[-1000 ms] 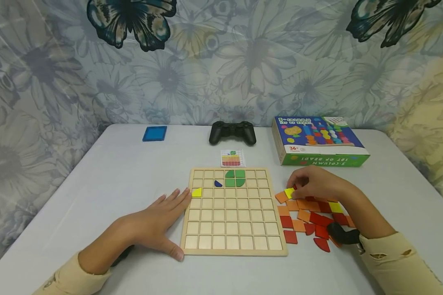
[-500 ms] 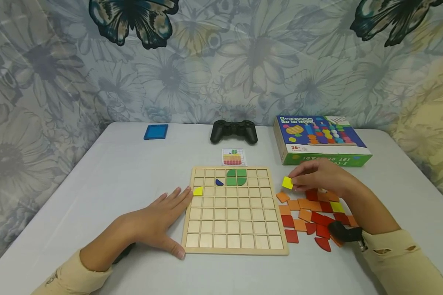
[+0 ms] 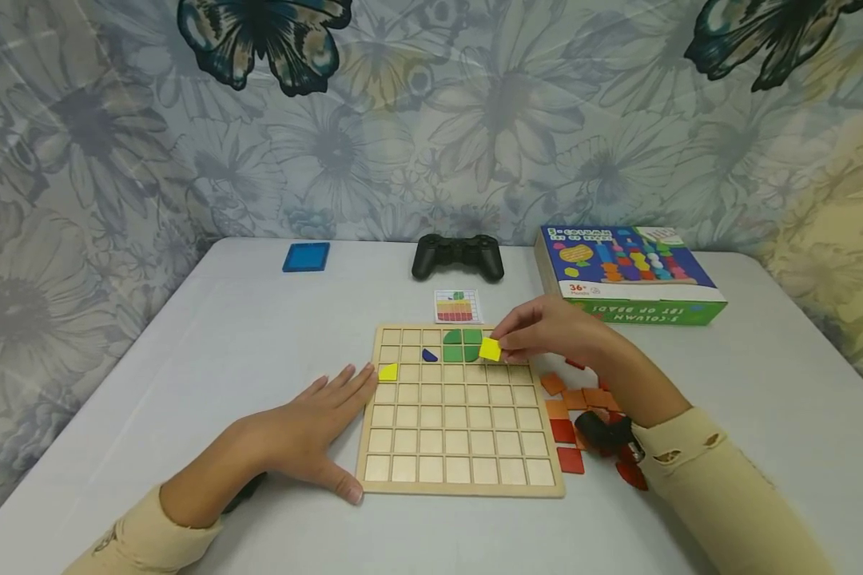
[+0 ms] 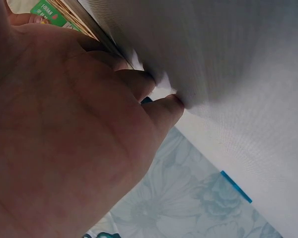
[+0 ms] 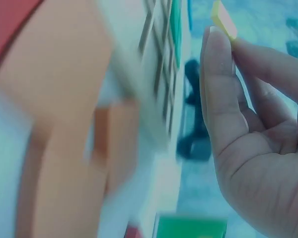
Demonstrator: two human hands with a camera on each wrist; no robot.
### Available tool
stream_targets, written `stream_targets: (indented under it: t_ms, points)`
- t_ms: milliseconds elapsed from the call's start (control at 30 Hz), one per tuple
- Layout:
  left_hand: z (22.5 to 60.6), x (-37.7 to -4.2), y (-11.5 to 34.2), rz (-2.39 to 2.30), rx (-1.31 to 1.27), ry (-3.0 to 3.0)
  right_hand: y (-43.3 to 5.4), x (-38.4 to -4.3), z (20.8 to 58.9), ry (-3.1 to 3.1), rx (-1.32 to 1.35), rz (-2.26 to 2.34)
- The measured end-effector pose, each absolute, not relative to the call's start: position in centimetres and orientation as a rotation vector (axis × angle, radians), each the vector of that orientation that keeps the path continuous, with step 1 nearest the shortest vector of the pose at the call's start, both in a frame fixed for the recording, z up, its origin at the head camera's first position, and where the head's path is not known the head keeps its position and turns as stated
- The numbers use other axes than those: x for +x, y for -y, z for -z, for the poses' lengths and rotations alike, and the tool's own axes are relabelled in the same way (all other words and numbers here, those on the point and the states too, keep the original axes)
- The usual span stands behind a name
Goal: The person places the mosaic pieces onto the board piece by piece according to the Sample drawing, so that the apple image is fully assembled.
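Note:
My right hand [image 3: 557, 329] pinches a yellow square tile [image 3: 490, 349] between thumb and fingertips, over the upper right of the wooden grid board [image 3: 455, 416]. In the right wrist view the yellow tile [image 5: 223, 20] stands out at the fingertips. My left hand [image 3: 309, 435] lies flat with straight fingers along the board's left edge. On the board sit several green tiles [image 3: 462, 346], a small blue piece [image 3: 429, 355] and one yellow tile with a rounded corner [image 3: 388, 372]. The left wrist view shows the left palm [image 4: 64, 129] against the table.
Orange and red tiles [image 3: 563, 431] lie loose right of the board, partly under the right forearm. A pattern card [image 3: 456, 307] lies behind the board. Farther back are a black game controller [image 3: 457, 257], a blue square frame [image 3: 306, 257] and a toy box [image 3: 629, 275].
My right hand has lifted the yellow tile from the loose tiles and carried it left over the board. The left hand stays at the board's edge.

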State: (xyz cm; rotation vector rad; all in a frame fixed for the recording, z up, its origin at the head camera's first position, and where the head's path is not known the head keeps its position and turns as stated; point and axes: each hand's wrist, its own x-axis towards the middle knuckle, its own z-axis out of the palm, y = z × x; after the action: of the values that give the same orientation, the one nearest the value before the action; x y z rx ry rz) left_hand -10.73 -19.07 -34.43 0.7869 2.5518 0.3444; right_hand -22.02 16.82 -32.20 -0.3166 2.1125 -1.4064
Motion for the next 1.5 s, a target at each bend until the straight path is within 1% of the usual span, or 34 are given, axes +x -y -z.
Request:
stream_targets:
  t_ms: [200,700,900,1200,1500]
  points:
    - [34.4,-10.7,19.0,-0.335,0.783,-2.550,-13.3,-22.2,32.4,-2.031,-0.372,1.465]
    - [34.2,-10.7,19.1,-0.358,0.781,-2.539,-6.3,-21.8,33.1,-2.074,-0.441,1.358]
    - [34.3,-10.8,19.2,-0.356,0.776,-2.538,-5.3,-21.4,33.1,-2.146,-0.438,1.295]
    - [34.3,-10.8,19.1,-0.344,0.791,-2.543,-4.9,-21.3,33.2,-2.245,-0.414,1.211]
    - [34.2,-10.7,19.1,-0.352,0.788,-2.542,-4.8,-21.0,32.8,-2.293,-0.467,1.176]
